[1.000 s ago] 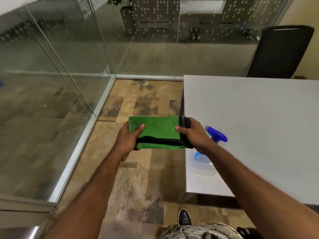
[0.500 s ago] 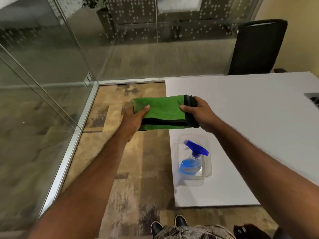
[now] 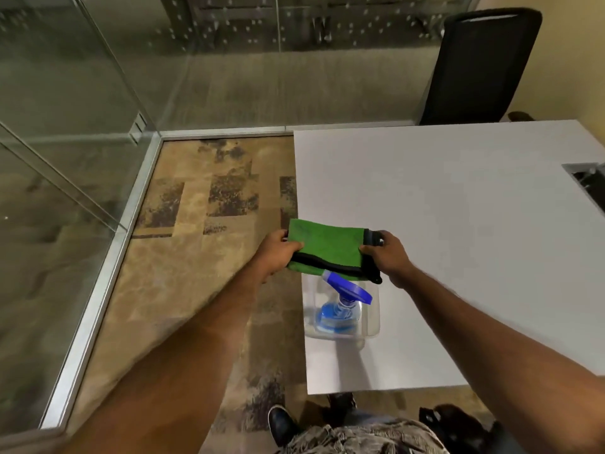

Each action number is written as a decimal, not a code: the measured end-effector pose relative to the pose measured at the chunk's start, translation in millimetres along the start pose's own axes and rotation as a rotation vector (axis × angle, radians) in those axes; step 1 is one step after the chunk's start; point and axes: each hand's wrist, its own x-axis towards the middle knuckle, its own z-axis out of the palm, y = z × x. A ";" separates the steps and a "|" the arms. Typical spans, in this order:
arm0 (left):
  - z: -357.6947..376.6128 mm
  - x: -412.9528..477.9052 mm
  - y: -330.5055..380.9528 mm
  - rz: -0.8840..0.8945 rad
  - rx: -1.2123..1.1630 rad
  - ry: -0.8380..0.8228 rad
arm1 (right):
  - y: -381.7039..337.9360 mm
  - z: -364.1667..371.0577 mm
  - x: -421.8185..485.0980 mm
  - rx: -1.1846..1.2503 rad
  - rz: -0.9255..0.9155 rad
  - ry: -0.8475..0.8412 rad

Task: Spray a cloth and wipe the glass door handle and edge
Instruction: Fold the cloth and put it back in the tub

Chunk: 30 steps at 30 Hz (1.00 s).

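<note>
Spray bottle directly under cloth; table rightward bare.

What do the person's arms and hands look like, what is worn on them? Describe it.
Both forearms are bare up to the frame's edge: no sleeves, gloves or watch show. The left hand and right hand show no rings that I can make out. Lower down, patterned clothing and a dark shoe show.

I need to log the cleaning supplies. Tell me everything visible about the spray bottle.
The spray bottle stands upright in a clear plastic container at the white table's near left corner. It has a blue trigger head and a clear body part full of blue liquid. Neither hand touches it; the held green cloth covers the head's far end.
</note>
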 end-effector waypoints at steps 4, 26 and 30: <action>21.6 12.5 -16.0 -0.041 0.038 0.019 | 23.3 -3.2 21.2 -0.185 0.024 -0.023; 65.9 32.2 -51.4 -0.107 0.144 0.127 | 67.0 9.1 50.3 -1.137 -0.426 -0.091; 68.8 36.7 -53.3 -0.135 0.171 0.129 | 72.4 9.9 57.3 -1.115 -0.416 -0.089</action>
